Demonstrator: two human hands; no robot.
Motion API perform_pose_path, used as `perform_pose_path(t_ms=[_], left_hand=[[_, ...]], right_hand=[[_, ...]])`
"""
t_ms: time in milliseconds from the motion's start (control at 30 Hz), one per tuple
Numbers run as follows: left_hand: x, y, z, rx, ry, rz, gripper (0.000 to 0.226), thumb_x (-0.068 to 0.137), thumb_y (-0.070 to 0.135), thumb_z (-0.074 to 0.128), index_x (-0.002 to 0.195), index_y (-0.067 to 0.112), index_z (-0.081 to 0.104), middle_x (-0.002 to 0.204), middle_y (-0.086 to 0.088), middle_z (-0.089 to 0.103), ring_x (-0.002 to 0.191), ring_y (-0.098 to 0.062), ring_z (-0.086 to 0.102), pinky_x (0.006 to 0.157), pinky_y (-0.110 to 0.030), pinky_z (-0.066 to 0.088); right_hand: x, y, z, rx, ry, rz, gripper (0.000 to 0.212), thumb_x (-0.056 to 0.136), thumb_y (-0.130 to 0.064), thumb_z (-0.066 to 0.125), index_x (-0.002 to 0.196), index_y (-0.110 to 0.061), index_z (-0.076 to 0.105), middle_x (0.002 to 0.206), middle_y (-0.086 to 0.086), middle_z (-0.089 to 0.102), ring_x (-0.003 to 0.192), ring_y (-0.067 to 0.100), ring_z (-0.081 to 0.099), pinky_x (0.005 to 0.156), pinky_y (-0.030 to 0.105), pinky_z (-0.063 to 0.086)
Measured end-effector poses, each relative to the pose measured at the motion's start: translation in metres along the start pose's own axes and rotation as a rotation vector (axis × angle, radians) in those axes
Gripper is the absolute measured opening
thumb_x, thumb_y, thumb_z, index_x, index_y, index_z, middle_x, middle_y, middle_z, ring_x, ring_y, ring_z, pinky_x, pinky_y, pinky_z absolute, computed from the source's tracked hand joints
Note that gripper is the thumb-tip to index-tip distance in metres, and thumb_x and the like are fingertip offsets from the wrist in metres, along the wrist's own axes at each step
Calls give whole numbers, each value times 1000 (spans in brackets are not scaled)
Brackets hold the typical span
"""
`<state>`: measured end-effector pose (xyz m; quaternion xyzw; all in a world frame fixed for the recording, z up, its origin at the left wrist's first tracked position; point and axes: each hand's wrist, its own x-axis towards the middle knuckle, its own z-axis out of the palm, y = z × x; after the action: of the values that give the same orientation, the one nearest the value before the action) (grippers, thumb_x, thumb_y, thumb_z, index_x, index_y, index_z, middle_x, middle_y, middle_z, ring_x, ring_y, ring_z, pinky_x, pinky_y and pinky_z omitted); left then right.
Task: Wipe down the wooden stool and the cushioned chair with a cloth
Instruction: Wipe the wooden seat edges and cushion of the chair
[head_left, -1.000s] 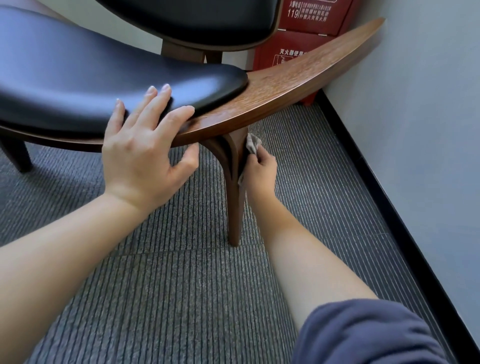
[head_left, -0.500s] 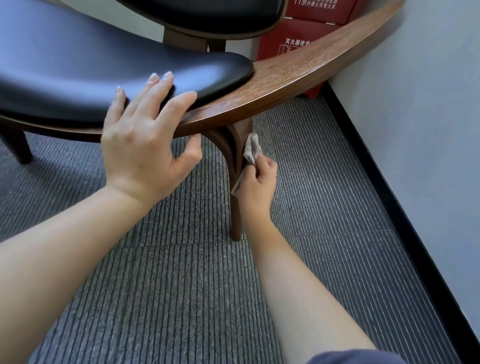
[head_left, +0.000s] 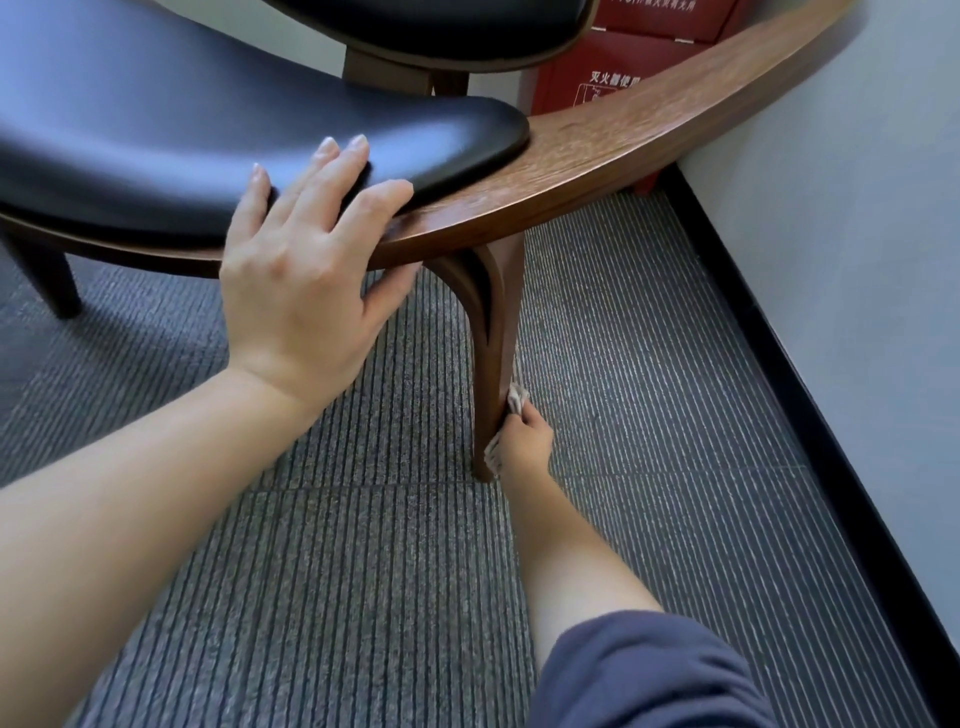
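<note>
The cushioned chair has a black leather seat pad (head_left: 182, 130) on a curved brown wooden shell (head_left: 649, 119) and a wooden front leg (head_left: 493, 338). My left hand (head_left: 306, 270) rests on the seat's front edge, fingers straight on the black pad and thumb under the wooden rim. My right hand (head_left: 522, 441) is low down by the floor, gripping a small beige cloth (head_left: 517, 401) and pressing it against the lower part of the front leg. No wooden stool is in view.
Grey striped carpet (head_left: 363, 571) covers the floor. A pale wall with a black skirting board (head_left: 810, 415) runs close along the right. A red box with white lettering (head_left: 587, 78) stands behind the chair. Another dark chair leg (head_left: 47, 280) is at the left.
My right hand has slid the cloth down the front leg from just under the seat to near the floor. My left hand has stayed on the seat edge.
</note>
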<state>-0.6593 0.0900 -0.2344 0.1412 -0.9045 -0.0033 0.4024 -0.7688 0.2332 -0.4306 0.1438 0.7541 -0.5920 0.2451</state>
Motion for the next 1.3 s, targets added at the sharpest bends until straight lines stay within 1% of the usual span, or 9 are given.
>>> perform_pose_path(t_ms=[67,200,400,667,800,933,1033,1167,1300], left_hand=[[0,-1,1,-4,8,5,37,98,34,54,129,16,55,144,-13,50,137,-30,43,112,-56,29],[0,0,3,-3,28,-1,35,97,33,56,128,17,56,144,-12,51,136,-30,44,112,-56,30],[1,-2,5,3,61,21,30,99,29,55,126,18,57,142,-12,53,135,-29,46,111,-56,32],[1,1,5,18,64,14,29,103,31,47,127,18,58,143,-13,51,133,-29,48,109,-56,34],[0,0,5,5,57,6,29,101,30,51,127,18,57,142,-13,52,134,-30,47,109,-57,33],[0,0,5,0,64,2,29,100,29,52,127,18,57,141,-12,53,134,-29,47,110,-57,33],[-1,-2,7,3,68,4,30,99,29,54,127,18,57,141,-11,54,135,-28,46,110,-56,32],[0,-2,9,-2,96,8,28,101,31,52,125,19,58,139,-10,56,134,-27,48,110,-56,34],[0,-3,8,1,94,6,29,101,31,51,126,18,59,139,-10,56,134,-27,48,109,-57,33]], right_hand=[[5,7,2,20,11,-13,44,98,-8,38,137,-20,55,127,9,61,85,21,62,71,31,52],[-4,13,0,93,8,-85,44,98,-8,40,131,-29,60,112,8,63,85,19,61,75,34,52],[-6,9,-2,107,30,175,40,100,-5,36,129,-17,61,96,5,66,60,13,47,51,23,39],[-53,-112,-6,411,-77,-134,31,99,-8,42,102,-14,72,82,5,58,71,16,51,67,28,41],[-55,-112,-9,352,-96,-230,31,99,-9,44,117,-16,69,91,2,67,79,13,60,71,24,49],[-27,-48,-8,164,-24,-8,28,101,-13,43,115,-17,67,78,0,62,67,14,55,66,29,48],[-7,-2,-6,37,-45,154,31,101,-11,42,122,-15,64,92,5,67,79,23,62,77,36,54],[-2,18,-8,-56,-53,239,38,102,-2,34,129,-15,58,80,2,59,61,17,49,54,27,42],[2,26,-7,-59,-65,272,44,100,2,31,133,-16,55,80,2,58,61,17,47,55,28,40]])
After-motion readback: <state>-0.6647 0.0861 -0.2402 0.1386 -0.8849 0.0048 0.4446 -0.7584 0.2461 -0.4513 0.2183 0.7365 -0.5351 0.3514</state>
